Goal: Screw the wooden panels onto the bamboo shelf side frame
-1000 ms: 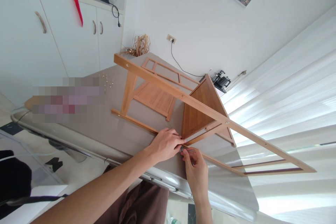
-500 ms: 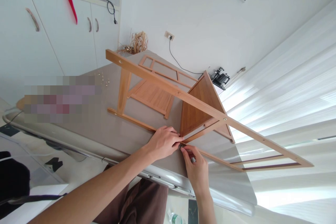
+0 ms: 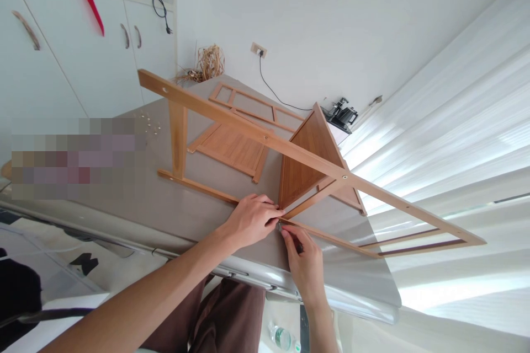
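Note:
A light-brown wooden frame [image 3: 290, 149] stands on its side on the table, its lower rail [image 3: 199, 187] along the near side. A slatted wooden panel [image 3: 300, 171] stands upright against it, meeting the lower rail by my hands. My left hand [image 3: 254, 220] is closed on the rail at that joint, its fingertips pressed to the corner. Just right of it, the thumb and forefinger of my right hand [image 3: 305, 256] pinch a small metal piece [image 3: 280, 226] at the rail's near face. Whether it is a screw or a key I cannot make out.
Behind the frame lie another slatted panel [image 3: 232, 146] and a ladder-like wooden frame [image 3: 256, 107] on the grey table [image 3: 165, 215]. Small fittings [image 3: 152, 123] are scattered at the left, near a blurred patch. Curtains [image 3: 455, 94] hang at the right; a plastic bottle [image 3: 283, 337] lies below.
The view has shifted slightly, so everything appears a little further left and higher. My right fingertips have drawn slightly back from the rail, and the metal piece shows more clearly.

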A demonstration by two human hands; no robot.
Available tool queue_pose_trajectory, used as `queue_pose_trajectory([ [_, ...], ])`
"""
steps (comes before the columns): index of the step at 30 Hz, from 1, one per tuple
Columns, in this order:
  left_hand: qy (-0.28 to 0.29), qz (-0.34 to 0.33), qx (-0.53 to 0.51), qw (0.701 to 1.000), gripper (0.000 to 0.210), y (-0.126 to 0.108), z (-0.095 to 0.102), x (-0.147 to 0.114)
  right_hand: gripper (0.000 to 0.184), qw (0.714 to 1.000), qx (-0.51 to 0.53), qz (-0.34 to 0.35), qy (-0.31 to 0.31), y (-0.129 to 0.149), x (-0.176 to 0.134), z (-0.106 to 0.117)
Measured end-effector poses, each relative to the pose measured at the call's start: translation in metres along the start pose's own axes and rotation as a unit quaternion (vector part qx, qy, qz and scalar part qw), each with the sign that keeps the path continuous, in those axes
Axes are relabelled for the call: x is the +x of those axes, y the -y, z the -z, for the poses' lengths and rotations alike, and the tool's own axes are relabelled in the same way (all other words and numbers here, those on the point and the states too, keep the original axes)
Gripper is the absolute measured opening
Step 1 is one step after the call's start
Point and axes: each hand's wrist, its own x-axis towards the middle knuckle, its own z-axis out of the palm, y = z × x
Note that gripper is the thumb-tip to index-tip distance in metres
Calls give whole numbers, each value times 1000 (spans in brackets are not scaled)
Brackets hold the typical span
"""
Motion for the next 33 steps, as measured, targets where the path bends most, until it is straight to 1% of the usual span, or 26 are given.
queue_pose_trajectory([
  [4, -3, 0, 6, 1000, 26, 0, -1, 0, 30, 1000, 1, -12, -7, -2, 2, -2],
  [12, -1, -2, 12, 1000, 27, 0, -1, 0, 26, 1000, 9, -13, -15, -5, 2, -5],
  [23, 3, -2, 12, 1000, 27, -2, 2, 1, 27, 999, 22, -11, -28, -5, -1, -8],
  [27, 8, -6, 14, 1000, 28, -3, 4, 1, 25, 999, 24, 1, -39, -2, -1, -7],
  [33, 14, -4, 14, 1000, 28, -4, 6, 1, 24, 999, 25, 2, -31, -3, -1, -8],
])
